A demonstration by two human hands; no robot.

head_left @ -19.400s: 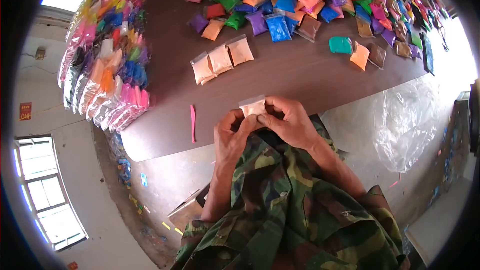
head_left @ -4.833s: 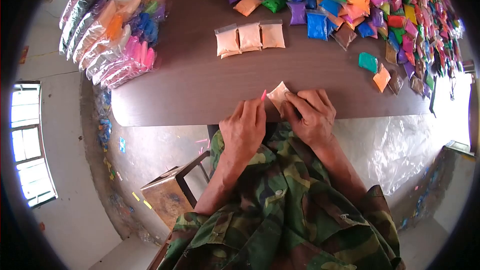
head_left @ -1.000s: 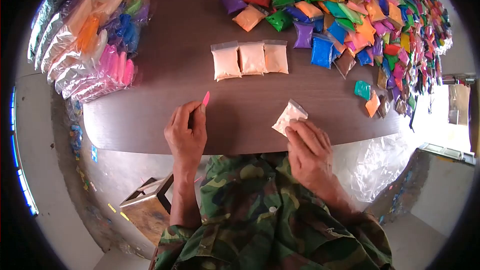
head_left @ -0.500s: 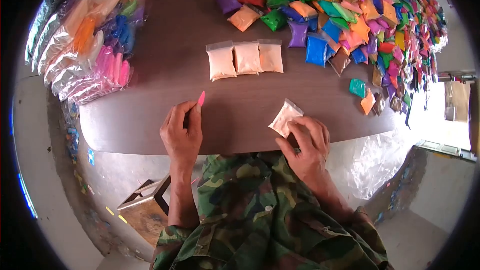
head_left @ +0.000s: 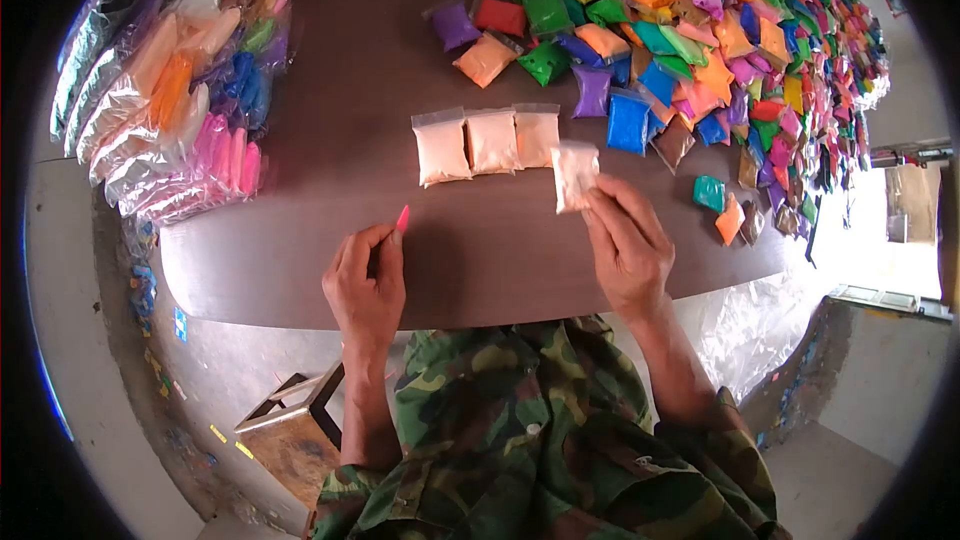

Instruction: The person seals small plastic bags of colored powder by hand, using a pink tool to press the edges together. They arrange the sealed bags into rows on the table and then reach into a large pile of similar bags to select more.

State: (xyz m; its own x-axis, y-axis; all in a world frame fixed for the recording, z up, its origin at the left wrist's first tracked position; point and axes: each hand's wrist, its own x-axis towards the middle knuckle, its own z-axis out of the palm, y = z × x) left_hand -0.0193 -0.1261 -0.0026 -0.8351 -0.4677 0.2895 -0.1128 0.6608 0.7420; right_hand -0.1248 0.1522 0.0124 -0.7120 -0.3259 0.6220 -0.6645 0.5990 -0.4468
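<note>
My right hand (head_left: 632, 250) now has the pale packet (head_left: 574, 180) pinched at one corner, lifted off the table (head_left: 480, 270) where it just lay — mid-carry, I judge — near three similar packets (head_left: 492, 142). My left hand (head_left: 366, 285) grips the pink tool (head_left: 403, 218).

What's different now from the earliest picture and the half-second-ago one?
Since the earliest picture, the left hand has let go of the peach packet and picked up the pink tool. In the last half second, the right hand moved the packet away from the person, towards the peach row. The row and the left grip look unchanged.
</note>
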